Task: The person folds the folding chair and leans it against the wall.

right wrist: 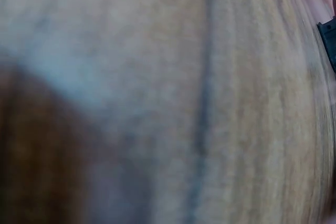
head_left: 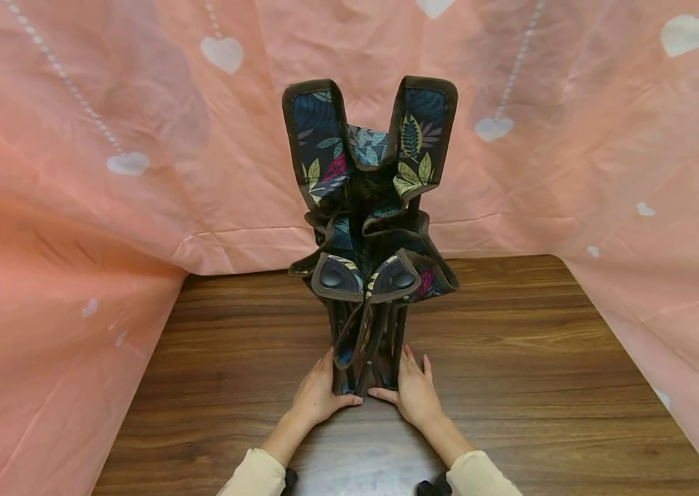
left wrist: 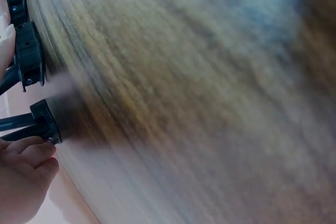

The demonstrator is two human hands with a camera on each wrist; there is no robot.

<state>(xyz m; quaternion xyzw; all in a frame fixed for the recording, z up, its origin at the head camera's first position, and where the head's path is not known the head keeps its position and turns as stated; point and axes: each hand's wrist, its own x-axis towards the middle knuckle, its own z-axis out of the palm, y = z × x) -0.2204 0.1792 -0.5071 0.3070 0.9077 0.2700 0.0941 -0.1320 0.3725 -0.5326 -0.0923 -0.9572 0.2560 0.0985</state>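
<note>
A partly folded camping chair (head_left: 339, 238) with dark leaf-print fabric and brown edging stands upright on the wooden table. Its thin dark legs bunch together below the seat. My left hand (head_left: 315, 393) grips the lower legs from the left, thumb across the front. From the right, my right hand (head_left: 419, 396) holds them low down, its thumb pointing inward. Black plastic feet (left wrist: 30, 56) show close over the wood in the left wrist view, with curled fingers (left wrist: 37, 156) beside one of them. The right wrist view catches only a black foot (right wrist: 329, 40) at its edge.
The brown wooden table (head_left: 510, 365) spreads around the chair on both sides. A pink cloth (head_left: 219, 158) with white hearts hangs behind it and along the left and right. The chair's two upper fabric corners rise close before the back cloth.
</note>
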